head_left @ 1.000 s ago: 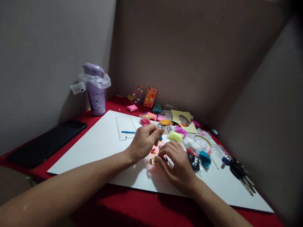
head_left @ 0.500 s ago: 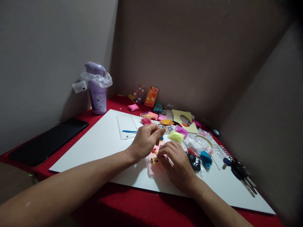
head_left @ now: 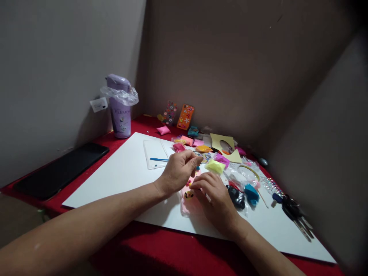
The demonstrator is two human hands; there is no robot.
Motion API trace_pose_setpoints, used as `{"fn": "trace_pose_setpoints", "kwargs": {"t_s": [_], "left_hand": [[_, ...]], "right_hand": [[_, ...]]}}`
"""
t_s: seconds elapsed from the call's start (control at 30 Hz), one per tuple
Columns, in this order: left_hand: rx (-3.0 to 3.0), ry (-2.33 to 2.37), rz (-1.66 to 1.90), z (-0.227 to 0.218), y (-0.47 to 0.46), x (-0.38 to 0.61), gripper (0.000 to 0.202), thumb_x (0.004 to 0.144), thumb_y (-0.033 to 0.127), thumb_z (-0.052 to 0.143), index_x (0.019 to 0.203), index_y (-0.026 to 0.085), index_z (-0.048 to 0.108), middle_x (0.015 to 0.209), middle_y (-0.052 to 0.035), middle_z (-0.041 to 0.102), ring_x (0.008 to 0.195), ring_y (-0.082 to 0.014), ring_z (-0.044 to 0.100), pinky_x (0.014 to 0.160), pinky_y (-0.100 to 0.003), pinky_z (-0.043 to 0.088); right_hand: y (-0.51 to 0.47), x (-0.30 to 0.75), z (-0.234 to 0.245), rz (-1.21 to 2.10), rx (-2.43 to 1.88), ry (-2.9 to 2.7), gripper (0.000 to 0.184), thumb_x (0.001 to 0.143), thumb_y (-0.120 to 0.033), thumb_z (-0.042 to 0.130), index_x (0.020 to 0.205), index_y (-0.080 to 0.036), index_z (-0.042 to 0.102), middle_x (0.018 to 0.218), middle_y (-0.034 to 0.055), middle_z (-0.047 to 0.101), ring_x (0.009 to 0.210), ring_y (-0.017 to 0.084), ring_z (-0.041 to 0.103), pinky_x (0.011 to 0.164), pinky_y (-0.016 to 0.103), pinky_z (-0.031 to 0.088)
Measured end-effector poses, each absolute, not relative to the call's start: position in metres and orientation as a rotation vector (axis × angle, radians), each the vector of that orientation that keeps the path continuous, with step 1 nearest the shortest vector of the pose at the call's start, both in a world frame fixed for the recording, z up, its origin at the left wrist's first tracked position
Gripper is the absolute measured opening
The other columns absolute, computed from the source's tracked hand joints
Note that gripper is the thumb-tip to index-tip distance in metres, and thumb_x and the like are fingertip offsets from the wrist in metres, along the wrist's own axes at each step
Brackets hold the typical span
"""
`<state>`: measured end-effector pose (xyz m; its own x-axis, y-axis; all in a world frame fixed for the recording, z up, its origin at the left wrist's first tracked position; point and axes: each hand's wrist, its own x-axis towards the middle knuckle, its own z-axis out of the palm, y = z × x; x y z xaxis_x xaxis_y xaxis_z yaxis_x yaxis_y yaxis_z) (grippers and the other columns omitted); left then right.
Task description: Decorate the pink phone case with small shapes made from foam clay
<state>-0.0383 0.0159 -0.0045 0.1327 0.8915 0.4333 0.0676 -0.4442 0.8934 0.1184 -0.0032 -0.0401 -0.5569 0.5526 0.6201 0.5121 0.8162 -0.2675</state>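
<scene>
A pink phone case [head_left: 188,209] with small coloured decorations lies on the white board, partly covered by my hands. Above its far end, my left hand [head_left: 181,168] is closed in a pinch; whatever sits between the fingertips is too small to make out. My right hand [head_left: 215,197] rests over the right side of the case, thumb and fingers brought together just above the decorations, and what they hold is hidden. Left of my hands, a clear phone case [head_left: 155,149] lies flat with a blue stick tool [head_left: 158,159] across it.
Clay packets, a yellow one [head_left: 215,166] among them, crowd the far right of the white board [head_left: 115,184]. Keys [head_left: 296,216] lie at right. A purple bottle [head_left: 122,119] and a black tablet-like slab [head_left: 61,168] stand left. An orange phone case [head_left: 185,117] leans behind.
The whole view has shifted slightly to the right. My right fingertips have moved slightly over the case's decorations; my left hand keeps its pinch.
</scene>
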Motion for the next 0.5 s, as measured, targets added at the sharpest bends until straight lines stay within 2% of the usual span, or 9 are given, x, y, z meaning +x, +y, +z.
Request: {"fn": "trace_pose_setpoints", "kwargs": {"t_s": [0.23,0.5], "left_hand": [[1.661,0.924,1.390,-0.005,0.015,-0.038,0.031,0.086,0.035,0.054,0.062,0.015,0.050,0.050,0.0034,0.050,0.047,-0.0080,0.046,0.051,-0.021,0.037],[1.658,0.934,1.374,-0.004,0.014,-0.038,0.032,0.087,0.035,0.053,0.063,0.015,0.050,0.049,0.0034,0.050,0.045,-0.0070,0.044,0.047,-0.020,0.035]], "right_hand": [[-0.003,0.118,-0.039,0.031,-0.765,-2.297,0.017,0.088,-0.014,0.049,0.092,-0.021,0.064,0.091,0.0054,0.065,0.089,0.021,0.054,0.078,0.040,0.041],[-0.011,0.122,-0.028,-0.032,-0.730,-2.009,0.011,0.083,-0.009,0.056,0.086,-0.019,0.059,0.081,0.0041,0.063,0.081,0.020,0.056,0.075,0.039,0.043]]}}
